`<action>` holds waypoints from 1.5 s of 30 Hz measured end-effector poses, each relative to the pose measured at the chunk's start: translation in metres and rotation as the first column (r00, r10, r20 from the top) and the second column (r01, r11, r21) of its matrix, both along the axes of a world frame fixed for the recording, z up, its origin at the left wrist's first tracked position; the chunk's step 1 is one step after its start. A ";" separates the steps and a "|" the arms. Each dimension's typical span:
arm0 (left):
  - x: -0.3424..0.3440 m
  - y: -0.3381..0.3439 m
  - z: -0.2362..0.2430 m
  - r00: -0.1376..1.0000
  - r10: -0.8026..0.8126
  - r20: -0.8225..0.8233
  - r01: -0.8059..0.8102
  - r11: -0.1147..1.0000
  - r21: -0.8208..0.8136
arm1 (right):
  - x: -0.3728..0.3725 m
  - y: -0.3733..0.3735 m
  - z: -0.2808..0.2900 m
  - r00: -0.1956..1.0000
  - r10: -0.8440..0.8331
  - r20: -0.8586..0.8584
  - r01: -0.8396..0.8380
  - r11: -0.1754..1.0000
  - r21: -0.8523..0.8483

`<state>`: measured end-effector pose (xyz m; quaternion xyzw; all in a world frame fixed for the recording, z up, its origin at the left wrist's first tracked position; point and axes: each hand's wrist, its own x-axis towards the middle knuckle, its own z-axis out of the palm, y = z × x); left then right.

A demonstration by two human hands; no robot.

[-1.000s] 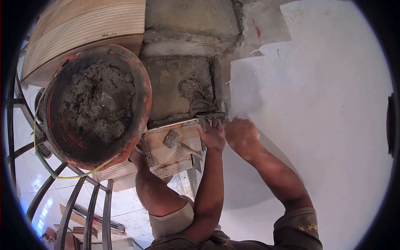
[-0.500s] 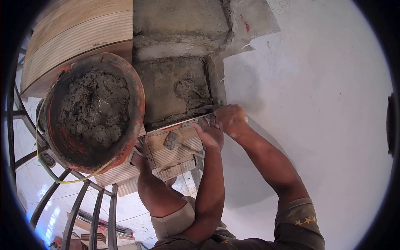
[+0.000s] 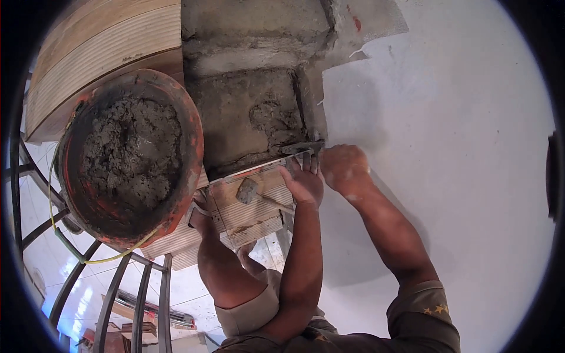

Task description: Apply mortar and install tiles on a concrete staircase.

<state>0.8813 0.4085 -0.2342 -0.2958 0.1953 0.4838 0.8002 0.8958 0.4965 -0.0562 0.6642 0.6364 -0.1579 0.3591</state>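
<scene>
In the head view, the trowel [image 3: 301, 147] lay at the front right corner of a bare grey step [image 3: 215, 117], just above the top edge of an upright wood-look tile [image 3: 268, 178]. Its long axis ran nearly crosswise, almost in line with that edge, the blade's tip pointing left and its heel toward the wall [image 3: 447, 176]. The right hand [image 3: 345, 167] was closed on the trowel, the handle hidden in the fist. The left hand [image 3: 305, 185] was open, palm up, its fingers reaching to the tile's edge just under the blade; whether they touched the metal I could not tell. The two hands were side by side. A rough mound of mortar [image 3: 273, 120] sat on the step behind the blade. Below, a mallet [image 3: 247, 191] rested on ribbed tiles [image 3: 253, 220]. To the left stood a wide, stained orange basin [image 3: 195, 135] of mortar, beside a metal railing [image 3: 139, 294]. The wall was white, with raw grey along the steps, and shiny pale tiles covered the floor [image 3: 182, 292].
</scene>
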 end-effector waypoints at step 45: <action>0.017 -0.007 -0.006 1.000 0.019 0.004 -0.019 0.999 -0.049 | 0.036 -0.057 -0.010 0.996 0.068 -0.061 -0.054 0.975 0.218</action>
